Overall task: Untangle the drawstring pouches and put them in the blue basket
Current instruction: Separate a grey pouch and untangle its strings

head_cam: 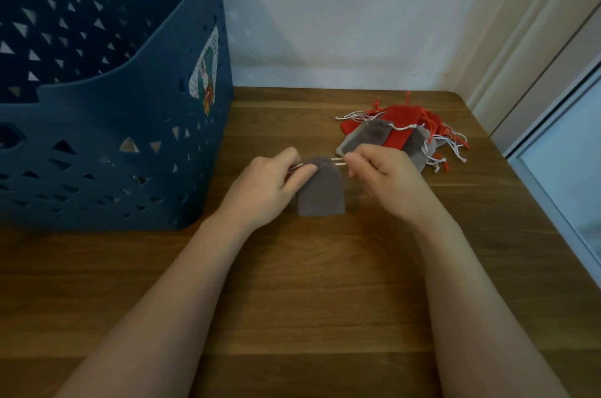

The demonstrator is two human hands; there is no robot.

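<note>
left hand (265, 187): fingers pinched on grey pouch (322, 192) string | right hand (388, 178): fingers pinched on its other string | pouch: flat on desk (309, 283) (mouth gathered) | pile (400, 134): behind right hand | blue basket (107, 124): left

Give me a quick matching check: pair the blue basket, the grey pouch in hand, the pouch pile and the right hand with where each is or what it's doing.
Things:
1. blue basket
2. grey pouch
3. pouch pile
4. right hand

States:
A. far right of the wooden table, red and grey mixed
B. pinching the cords on the pouch's right side
C. far left of the table
D. flat on the table between both hands

Pairs: 1-C, 2-D, 3-A, 4-B
</note>
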